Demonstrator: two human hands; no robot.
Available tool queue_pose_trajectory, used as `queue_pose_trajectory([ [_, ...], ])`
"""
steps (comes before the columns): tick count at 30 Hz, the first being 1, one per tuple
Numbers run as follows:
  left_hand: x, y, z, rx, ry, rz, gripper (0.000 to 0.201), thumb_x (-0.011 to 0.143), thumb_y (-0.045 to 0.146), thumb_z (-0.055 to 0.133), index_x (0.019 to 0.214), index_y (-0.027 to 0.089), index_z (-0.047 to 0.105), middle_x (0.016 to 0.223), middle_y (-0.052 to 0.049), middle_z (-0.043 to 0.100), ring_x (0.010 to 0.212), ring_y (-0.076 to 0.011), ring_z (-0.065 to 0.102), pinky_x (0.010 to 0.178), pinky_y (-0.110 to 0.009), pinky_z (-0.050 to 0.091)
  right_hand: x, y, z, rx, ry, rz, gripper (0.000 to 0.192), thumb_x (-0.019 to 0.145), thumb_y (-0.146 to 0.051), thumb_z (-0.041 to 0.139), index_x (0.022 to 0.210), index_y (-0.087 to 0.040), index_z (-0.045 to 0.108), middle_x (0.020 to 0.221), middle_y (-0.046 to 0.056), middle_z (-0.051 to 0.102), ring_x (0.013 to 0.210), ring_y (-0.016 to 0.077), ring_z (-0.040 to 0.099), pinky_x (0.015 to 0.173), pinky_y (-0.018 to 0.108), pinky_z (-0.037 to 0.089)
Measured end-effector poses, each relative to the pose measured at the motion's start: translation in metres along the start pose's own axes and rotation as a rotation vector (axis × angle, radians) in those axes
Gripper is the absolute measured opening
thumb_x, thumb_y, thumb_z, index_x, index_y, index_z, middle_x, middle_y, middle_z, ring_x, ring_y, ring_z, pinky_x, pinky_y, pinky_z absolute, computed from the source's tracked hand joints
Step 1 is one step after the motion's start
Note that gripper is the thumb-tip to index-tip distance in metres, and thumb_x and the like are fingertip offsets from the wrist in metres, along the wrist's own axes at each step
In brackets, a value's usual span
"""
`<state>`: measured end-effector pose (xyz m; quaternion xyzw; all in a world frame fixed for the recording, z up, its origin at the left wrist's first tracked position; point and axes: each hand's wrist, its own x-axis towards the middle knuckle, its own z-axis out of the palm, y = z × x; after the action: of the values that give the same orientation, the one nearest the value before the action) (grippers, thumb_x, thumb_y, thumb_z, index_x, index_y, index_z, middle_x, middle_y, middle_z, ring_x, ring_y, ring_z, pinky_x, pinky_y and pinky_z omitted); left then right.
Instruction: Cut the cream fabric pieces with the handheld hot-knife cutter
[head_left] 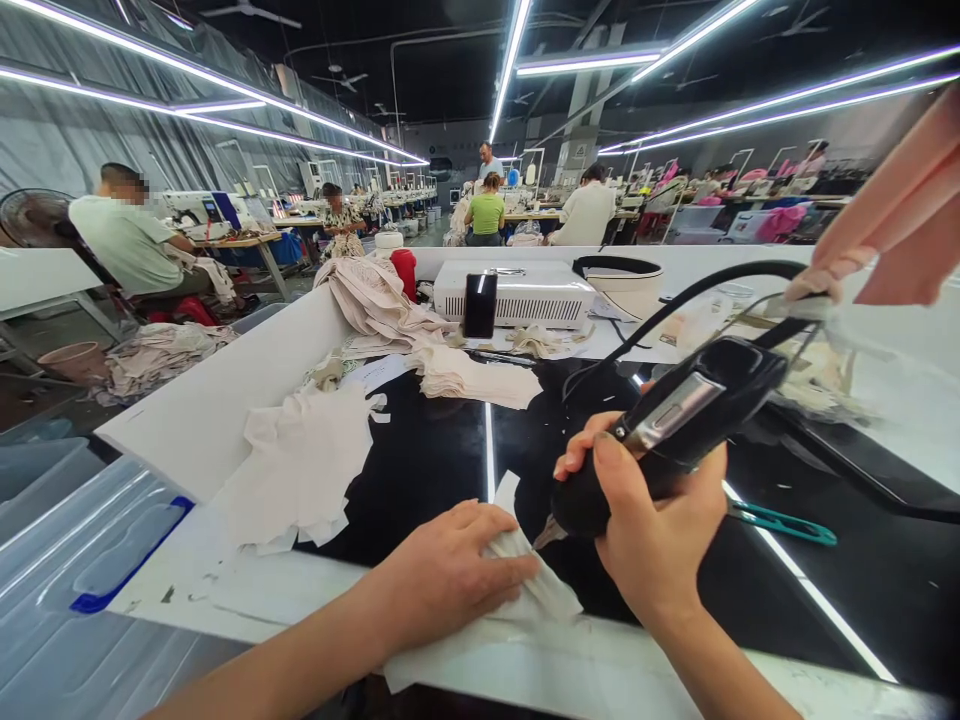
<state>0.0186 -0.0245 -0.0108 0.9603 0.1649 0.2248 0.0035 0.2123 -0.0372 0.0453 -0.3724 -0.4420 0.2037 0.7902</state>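
Observation:
My left hand point(450, 570) lies flat on a small piece of white fabric point(536, 590) at the near edge of the glossy black worktable point(427, 460), pressing it down. My right hand point(649, 520) grips a black corded handheld tool point(675, 420), its metal tip pointing down at the fabric just right of my left fingers. A black cable point(675, 300) arcs up from the tool's rear.
Piles of cream fabric pieces point(300, 460) and a folded stack point(465, 375) lie on the left of the table. Teal thread snips point(787, 522) lie at right. A white box unit point(525, 290), a phone point(480, 305) and a red bottle point(405, 272) stand behind. Other people sit at sewing stations beyond.

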Motion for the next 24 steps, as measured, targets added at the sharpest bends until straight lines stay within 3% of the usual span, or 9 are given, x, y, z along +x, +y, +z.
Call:
queue_pose_trajectory([
  [9,-0.001,-0.002,0.003,-0.057,0.003,-0.027,0.024,0.11,0.029,0.061,0.13,0.024,0.073,0.131,-0.013,0.065,0.119,-0.0264,0.068,0.107,-0.041,0.06,0.005,0.008,0.006,0.029,0.01,-0.002,0.036,0.088,-0.034,0.087,0.107,-0.029,0.056,0.083,-0.007,0.07,0.059,0.0146,0.064,0.056,0.031,0.059],
  [16,-0.005,0.032,-0.001,-0.045,-0.03,-0.152,0.04,0.106,0.036,0.07,0.142,0.02,0.064,0.138,-0.015,0.066,0.125,-0.032,0.067,0.113,-0.052,0.058,0.0,0.002,0.003,-0.005,-0.023,0.024,0.032,0.091,-0.034,0.085,0.105,-0.03,0.057,0.083,-0.006,0.07,0.059,0.0148,0.065,0.056,0.031,0.059],
  [18,-0.004,0.035,-0.006,-0.079,-0.056,-0.177,0.038,0.109,0.033,0.065,0.142,0.016,0.062,0.137,-0.015,0.067,0.125,-0.03,0.067,0.112,-0.047,0.059,-0.002,0.0,0.0,0.014,-0.032,0.026,0.033,0.09,-0.036,0.086,0.106,-0.03,0.057,0.083,-0.006,0.07,0.06,0.0152,0.065,0.056,0.031,0.059],
  [21,0.003,0.022,-0.012,-0.122,-0.072,-0.181,0.026,0.112,0.022,0.054,0.132,0.011,0.066,0.129,-0.014,0.07,0.121,-0.027,0.068,0.112,-0.041,0.059,-0.004,-0.001,-0.002,0.032,-0.043,0.027,0.035,0.09,-0.037,0.087,0.107,-0.031,0.057,0.083,-0.006,0.07,0.06,0.0154,0.065,0.055,0.031,0.058],
  [24,0.011,-0.004,-0.012,-0.145,-0.074,-0.083,0.026,0.109,0.01,0.049,0.127,0.009,0.068,0.13,-0.015,0.07,0.126,-0.0271,0.066,0.117,-0.042,0.055,-0.003,-0.001,-0.002,0.031,-0.053,0.017,0.035,0.09,-0.037,0.087,0.108,-0.031,0.057,0.084,-0.006,0.07,0.059,0.015,0.065,0.055,0.031,0.058],
])
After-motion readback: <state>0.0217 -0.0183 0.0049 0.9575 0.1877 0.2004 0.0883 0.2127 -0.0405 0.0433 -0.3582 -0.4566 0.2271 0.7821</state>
